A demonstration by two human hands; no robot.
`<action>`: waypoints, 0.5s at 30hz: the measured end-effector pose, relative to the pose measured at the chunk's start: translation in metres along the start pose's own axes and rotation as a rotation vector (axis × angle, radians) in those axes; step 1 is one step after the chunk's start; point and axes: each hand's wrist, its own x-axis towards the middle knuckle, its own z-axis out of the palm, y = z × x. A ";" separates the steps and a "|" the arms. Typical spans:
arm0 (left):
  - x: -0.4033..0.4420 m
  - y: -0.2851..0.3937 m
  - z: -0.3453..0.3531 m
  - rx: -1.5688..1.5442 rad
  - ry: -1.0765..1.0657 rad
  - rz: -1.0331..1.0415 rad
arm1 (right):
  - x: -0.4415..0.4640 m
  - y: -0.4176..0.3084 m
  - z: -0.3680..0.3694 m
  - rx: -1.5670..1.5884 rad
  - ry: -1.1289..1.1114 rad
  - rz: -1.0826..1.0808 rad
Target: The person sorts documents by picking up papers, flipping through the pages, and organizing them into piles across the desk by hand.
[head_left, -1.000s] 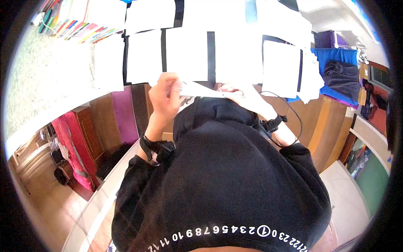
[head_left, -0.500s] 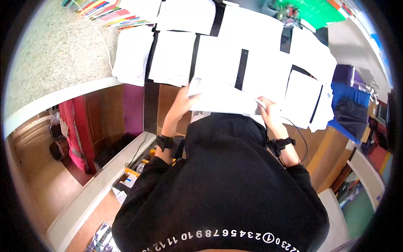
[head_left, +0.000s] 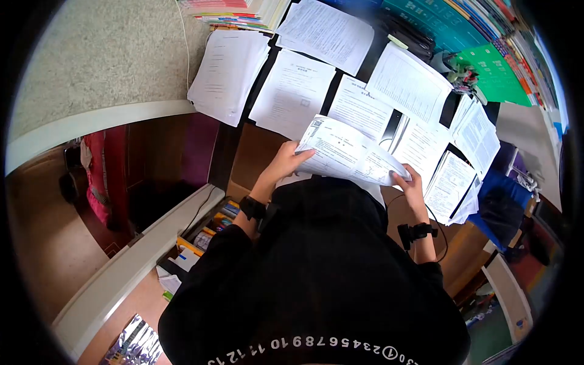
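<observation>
A printed paper [head_left: 350,149] with a square code in its upper left corner is held up by both ends in front of my chest, slightly bent. My left hand [head_left: 285,163] pinches its left edge, thumb on top. At the lower right corner my right hand [head_left: 412,187] grips it between thumb and fingers. Whether it is one sheet or more, I cannot tell. Just behind it on the dark desk lie a printed sheet [head_left: 363,100] and another stack of papers [head_left: 420,146], partly covered by the held paper.
More paper piles spread over the desk: a left stack [head_left: 228,76], a sheet pile [head_left: 292,91], a back pile [head_left: 328,33] and a right stack [head_left: 450,182]. Books [head_left: 255,15] stand at the back left. A green board [head_left: 496,73] is at the back right. An open drawer [head_left: 210,228] sits at left.
The view has turned, so the desk appears tilted down to the right. The overexposed papers now show their print. Both hands still hold the paper, which is now slanted with its printed face visible.
</observation>
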 end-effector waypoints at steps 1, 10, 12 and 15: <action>0.002 -0.003 -0.007 -0.048 -0.007 0.000 | 0.000 0.002 0.005 0.077 0.030 0.059; 0.027 -0.028 -0.047 -0.901 0.262 -0.012 | 0.019 -0.026 0.094 0.150 0.128 0.187; 0.060 -0.074 -0.058 -1.111 0.420 -0.005 | 0.035 -0.012 0.103 0.114 0.122 0.164; 0.142 -0.211 -0.074 -0.486 0.806 -0.201 | 0.055 -0.016 0.119 0.019 0.070 0.142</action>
